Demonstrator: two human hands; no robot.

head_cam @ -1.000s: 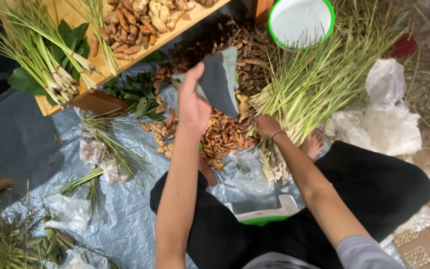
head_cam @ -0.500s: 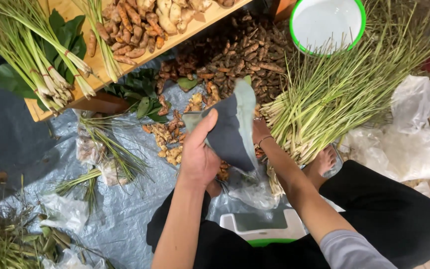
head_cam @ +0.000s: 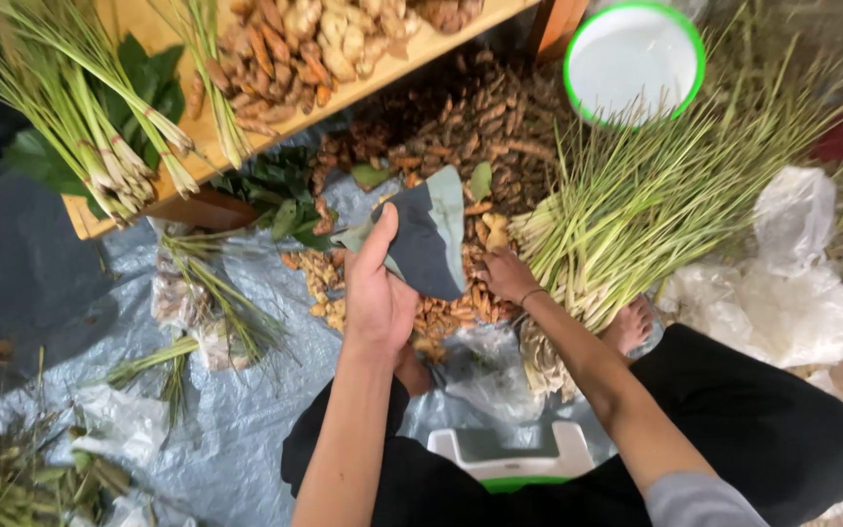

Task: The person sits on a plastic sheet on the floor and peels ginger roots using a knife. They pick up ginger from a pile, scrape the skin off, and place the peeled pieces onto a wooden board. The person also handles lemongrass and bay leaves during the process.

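Hands sorting roots over a grey tarp (head_cam: 246, 429) on the floor.
Left hand (head_cam: 378, 293) is clenching a dark bag (head_cam: 426, 244); right hand (head_cam: 507, 276) is gripping brown roots (head_cam: 446, 312), crowded between lemongrass (head_cam: 636, 210) and wooden table (head_cam: 148, 156) edge.

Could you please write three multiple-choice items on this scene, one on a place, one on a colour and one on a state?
1. Where does the round basin sit?
A. top right, above the lemongrass bundle
B. on the wooden shelf
C. in the person's lap

2. What colour is the basin's rim?
A. red
B. green
C. blue

3. What is the left hand doing?
A. resting flat on the tarp
B. gripping a dark bag
C. holding a knife

Answers:
1 A: it lies at the top right, past the lemongrass tips.
2 B: a bright green ring circles its white inside.
3 B: thumb and fingers close on the bag's edge, while the right hand reaches into the brown roots.
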